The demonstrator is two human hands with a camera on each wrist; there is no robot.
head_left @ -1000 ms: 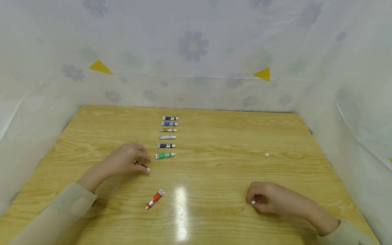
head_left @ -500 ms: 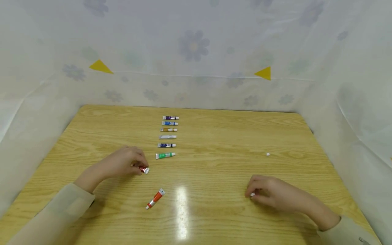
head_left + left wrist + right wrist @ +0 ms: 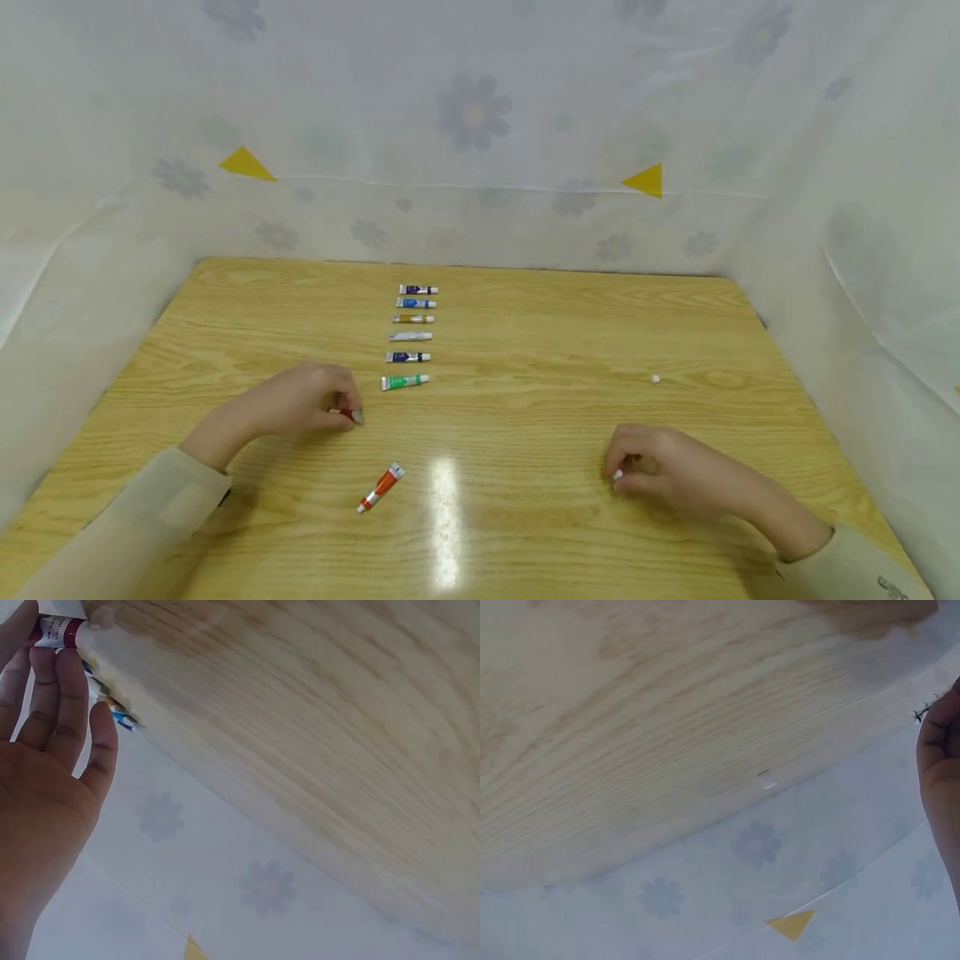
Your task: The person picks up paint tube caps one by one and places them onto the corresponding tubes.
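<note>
Red paint tube sits pinched in my left hand, low over the desk left of centre, only its capless tip poking out past the fingers. Nearest me, near the front edge, an orange tube lies loose and slanted. My right hand rests toward the front right, fingers curled round a small white cap. The left wrist view confirms it: fingers wrapped over the red tube's body.

To do this well, I judge the tube should stay level and lightly held, so nothing squeezes out of the open neck, and the cap should come to it squarely.

Against the frame a second ago, the left hand has drawn back a touch and covers more of the tube; the right hand has slid slightly away from me, cap kept in its fingers.

Further out, a green tube starts a neat row of six running toward the far edge, ending at a purple tube. A white speck, likely another cap, lies alone toward the right edge.
</note>
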